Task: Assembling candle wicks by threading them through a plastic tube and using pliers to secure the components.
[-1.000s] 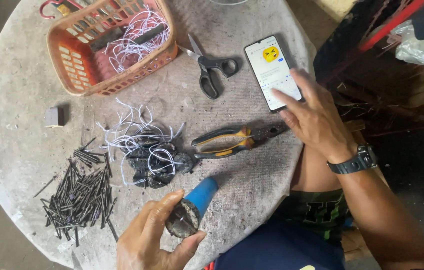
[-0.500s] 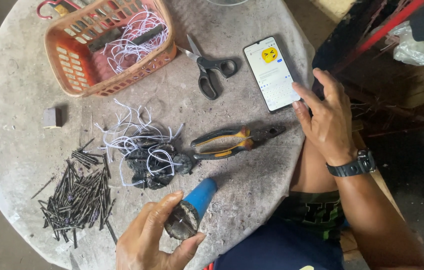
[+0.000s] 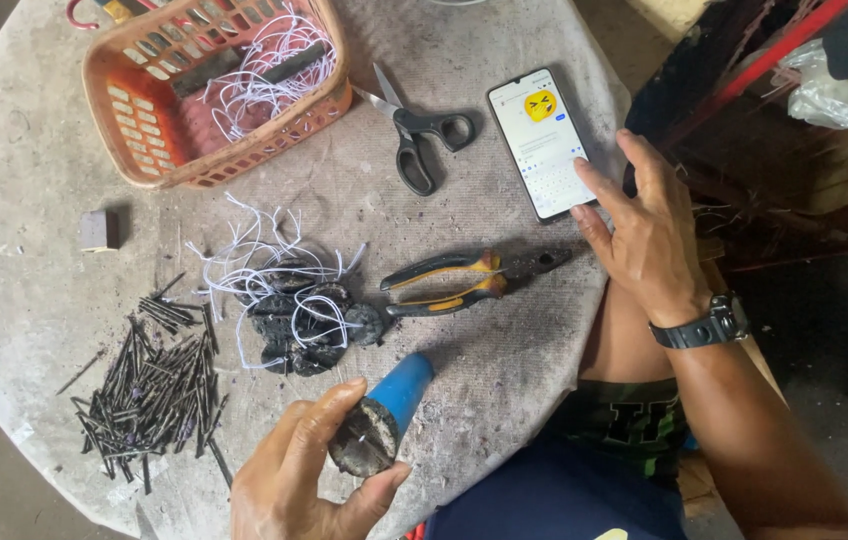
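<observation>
Blue-handled tool (image 3: 384,415): one, clasped in our left hand (image 3: 309,480) fingers. Right hand (image 3: 649,235) fingers spread, empty, tips touching one phone (image 3: 542,140). Between them: one pliers (image 3: 469,280); beyond, one scissors (image 3: 419,140).

Orange basket (image 3: 134,130), scissors (image 3: 414,140), pliers (image 3: 464,280), black nails (image 3: 149,385) — all on the round table (image 3: 24,250).

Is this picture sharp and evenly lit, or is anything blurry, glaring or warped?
Head view: soft daylight, short faint shadows beside the scissors and pliers; the phone screen glows bright but stays readable; the left hand and right hand look sharp; the round table's rim bows slightly, as a wide lens does.
</observation>
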